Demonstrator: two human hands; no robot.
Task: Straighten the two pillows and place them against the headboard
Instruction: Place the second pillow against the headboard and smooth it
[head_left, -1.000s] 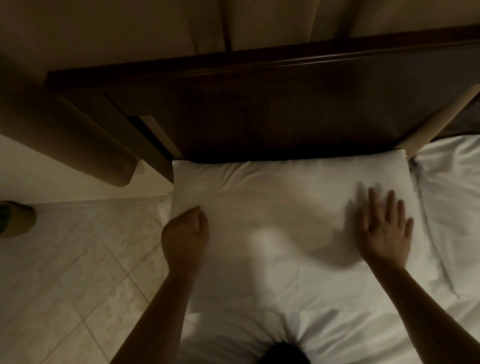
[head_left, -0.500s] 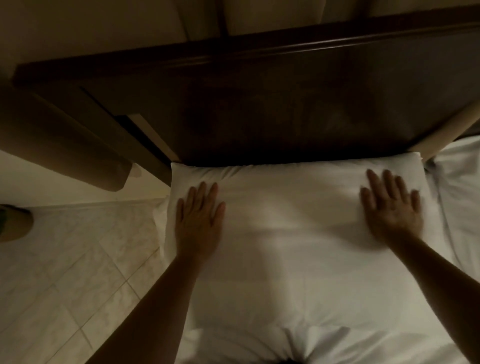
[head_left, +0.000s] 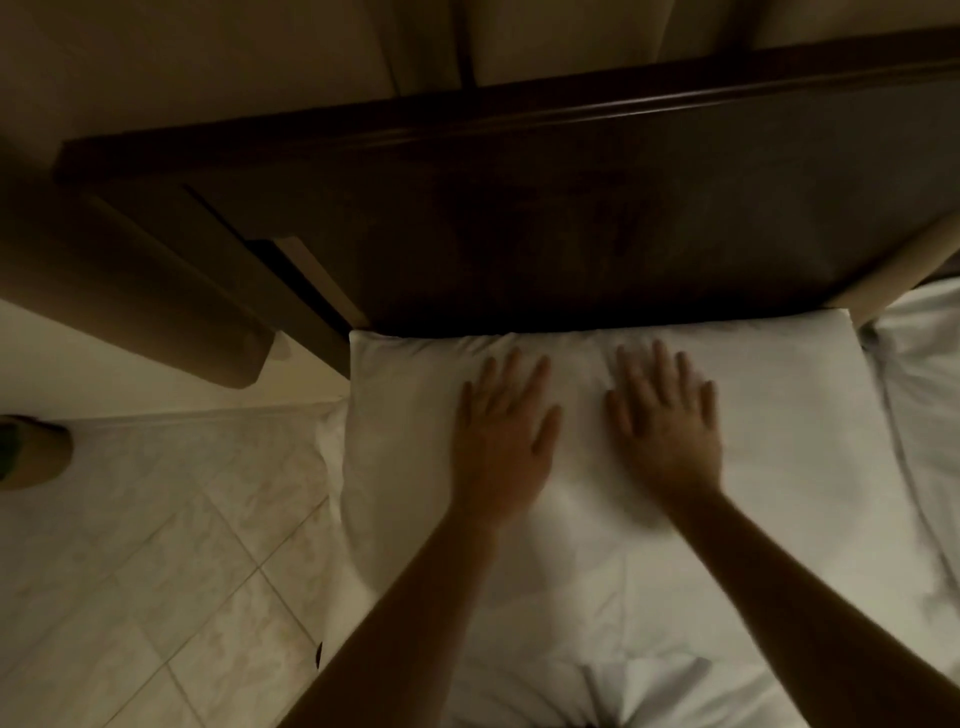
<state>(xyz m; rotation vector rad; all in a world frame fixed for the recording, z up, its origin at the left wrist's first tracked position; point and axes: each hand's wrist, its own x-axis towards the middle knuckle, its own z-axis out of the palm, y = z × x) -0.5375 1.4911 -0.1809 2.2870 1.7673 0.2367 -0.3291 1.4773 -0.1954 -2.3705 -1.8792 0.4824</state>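
Note:
A white pillow (head_left: 789, 441) lies flat on the bed, its far edge touching the dark wooden headboard (head_left: 519, 223). My left hand (head_left: 504, 431) rests palm down on the pillow's middle, fingers spread. My right hand (head_left: 667, 421) lies flat beside it, a little to the right, also spread and holding nothing. A second white pillow (head_left: 924, 405) shows at the right edge, partly cut off by the frame, next to the first one.
White bed sheet (head_left: 649, 691) covers the bed below the pillow. Pale tiled floor (head_left: 156, 571) runs along the bed's left side. A beige curtain (head_left: 119, 291) hangs at the left, and a tan object (head_left: 31, 452) sits at the far left edge.
Both hands slid inward from the pillow's left and right ends to its middle and now lie side by side. The left hand, curled a second ago, is now flat.

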